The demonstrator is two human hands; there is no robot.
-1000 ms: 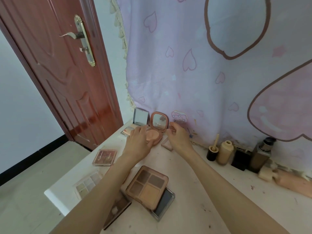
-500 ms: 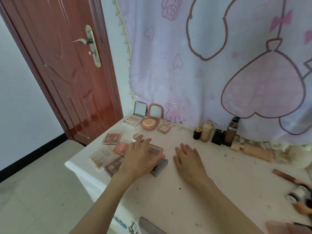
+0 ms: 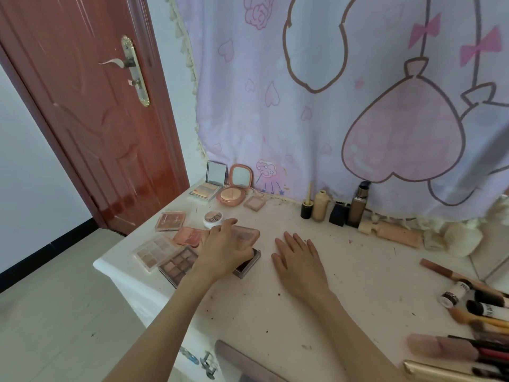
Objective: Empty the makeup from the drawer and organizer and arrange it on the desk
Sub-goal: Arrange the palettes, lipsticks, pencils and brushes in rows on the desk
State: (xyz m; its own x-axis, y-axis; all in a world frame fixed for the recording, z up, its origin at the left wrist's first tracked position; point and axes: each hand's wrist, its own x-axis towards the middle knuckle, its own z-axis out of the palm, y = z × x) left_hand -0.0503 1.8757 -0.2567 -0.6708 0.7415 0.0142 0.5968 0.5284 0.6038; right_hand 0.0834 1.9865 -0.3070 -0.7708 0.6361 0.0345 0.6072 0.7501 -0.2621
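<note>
On desk (image 3: 316, 312) — left hand (image 3: 224, 249) grips palette (image 3: 245, 234) (right hand (image 3: 298, 256) flat).

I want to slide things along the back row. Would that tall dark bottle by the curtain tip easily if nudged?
Probably: the tall dark bottle stands upright, narrow for its height. A low push seems safer. The black cube bottle close beside it might get knocked too.

Red-brown door (image 3: 91, 128), brass handle plate (image 3: 136, 70). White wall (image 3: 30, 150), dark skirting. Pale tile floor (image 3: 55, 312). Lilac heart-print curtain (image 3: 330, 92).
</note>
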